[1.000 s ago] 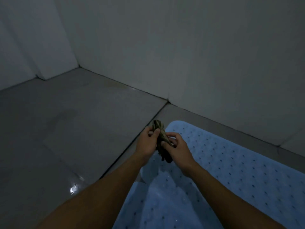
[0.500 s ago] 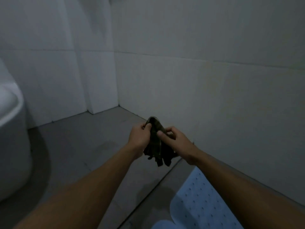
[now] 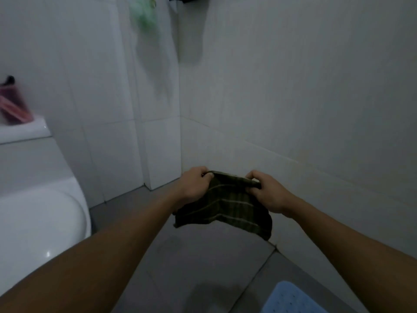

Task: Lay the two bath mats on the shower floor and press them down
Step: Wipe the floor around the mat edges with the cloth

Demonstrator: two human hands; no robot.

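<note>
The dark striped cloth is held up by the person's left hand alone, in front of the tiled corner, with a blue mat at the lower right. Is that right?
Not quite. The head view shows both hands holding the dark striped cloth: the left hand and the right hand each grip its top edge. The tiled corner and blue mat are as stated.

A home bathroom: white toilet (image 3: pixel 33 211), tiled walls (image 3: pixel 293 86), grey floor tiles (image 3: pixel 191 267), blue bath mat (image 3: pixel 291 299).

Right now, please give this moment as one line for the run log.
left hand: grips cloth edge | right hand: grips cloth edge | dark striped cloth: spread between hands, hanging | blue bath mat: on floor, bottom right | toilet: left
</note>
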